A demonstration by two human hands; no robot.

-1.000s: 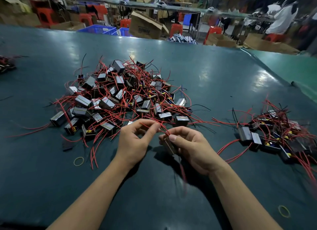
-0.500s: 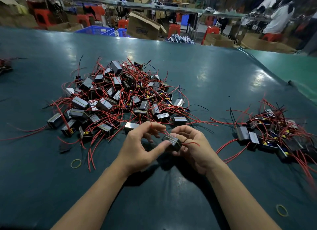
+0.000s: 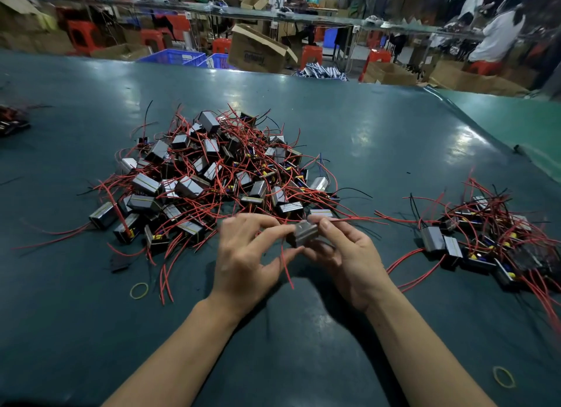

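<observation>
- Grey and foil-faced, a small wired block (image 3: 303, 235) is held just above the green table (image 3: 394, 133), caught between both hands.
- It is pinched at one end by the thumb and forefinger of the left hand (image 3: 246, 255), while the fingers of the right hand (image 3: 349, 255) are curled round the other end. The two-sided hold seems meant to steady the piece for turning or checking.
- A red wire (image 3: 285, 264) is left dangling beneath the grip, clear of the fingers.
- Just beyond the grip, a large heap (image 3: 206, 176) of like blocks and tangled red leads is spread, presumably the stock to be worked through.
- Well to the right of the grip, a smaller batch (image 3: 485, 239) is kept apart, seemingly pieces already handled.
- A yellow rubber band (image 3: 139, 290) lies to the left of the grip and nearer the person, perhaps kept for bundling.
- No marking can be read on the block. Print on a cardboard box (image 3: 255, 53) far beyond the grip is too blurred to be made out.
</observation>
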